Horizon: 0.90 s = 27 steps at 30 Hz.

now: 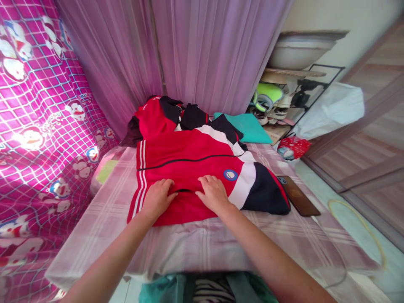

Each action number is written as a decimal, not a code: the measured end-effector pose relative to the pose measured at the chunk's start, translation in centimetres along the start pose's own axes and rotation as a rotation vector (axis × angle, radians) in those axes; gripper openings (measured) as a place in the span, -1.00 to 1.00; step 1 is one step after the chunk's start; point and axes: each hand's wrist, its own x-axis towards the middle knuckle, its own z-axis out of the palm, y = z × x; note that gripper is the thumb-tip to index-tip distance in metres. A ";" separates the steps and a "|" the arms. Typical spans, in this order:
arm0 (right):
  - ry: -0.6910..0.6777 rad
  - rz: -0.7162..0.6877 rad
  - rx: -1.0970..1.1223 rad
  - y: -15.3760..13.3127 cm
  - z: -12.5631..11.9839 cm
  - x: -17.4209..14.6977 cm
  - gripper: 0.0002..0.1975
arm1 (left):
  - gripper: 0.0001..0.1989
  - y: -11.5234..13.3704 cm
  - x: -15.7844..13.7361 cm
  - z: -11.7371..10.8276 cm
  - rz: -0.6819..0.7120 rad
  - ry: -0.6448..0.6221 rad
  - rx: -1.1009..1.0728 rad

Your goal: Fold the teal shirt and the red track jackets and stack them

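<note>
A red zip-up jacket (183, 168) with white and navy shoulder panels lies flat on the table, its collar to the right. White stripes run along its hem at the left, and a round blue badge (230, 175) sits on the chest. My left hand (158, 195) rests on the lower part of the jacket near the stripes, thumb apart from the fingers. Across from it, my right hand (213, 191) presses on the fabric beside the badge, fingers spread. Between the two hands shows a short dark pocket slit (184, 190). Neither hand visibly grips anything.
Crumpled red and navy clothes (160, 115) lie behind the jacket, beside a teal folded item (248, 127). A brown phone (299, 197) with a cable lies at the right. The table has a checked cloth (104, 227). A shoe rack (304, 107) stands beyond.
</note>
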 end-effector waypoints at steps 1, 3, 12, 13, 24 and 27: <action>-0.018 -0.011 -0.020 0.5 0.3 0.6 -0.67 | -0.83 0.1 0.1 0.0 -0.013 -0.019 0.023; -0.058 -0.037 -0.049 1.1 0.9 1.4 -0.72 | -0.86 0.2 0.3 -0.3 -0.053 -0.060 0.092; -0.038 0.090 0.010 3.8 2.7 1.2 -0.63 | -0.76 -0.5 -0.4 -1.1 -0.056 -0.101 0.215; -0.025 0.077 0.028 4.3 2.8 1.0 -0.63 | -0.78 -0.7 -0.7 -0.9 -0.004 -0.113 0.163; 0.022 -0.004 0.152 6.0 2.0 0.7 -0.61 | -0.71 -5.1 0.9 -3.8 -0.155 -0.186 -0.093; 0.077 0.008 0.144 7.1 0.4 0.6 -0.60 | -0.64 -8.6 3.7 -5.5 -0.348 0.139 -0.154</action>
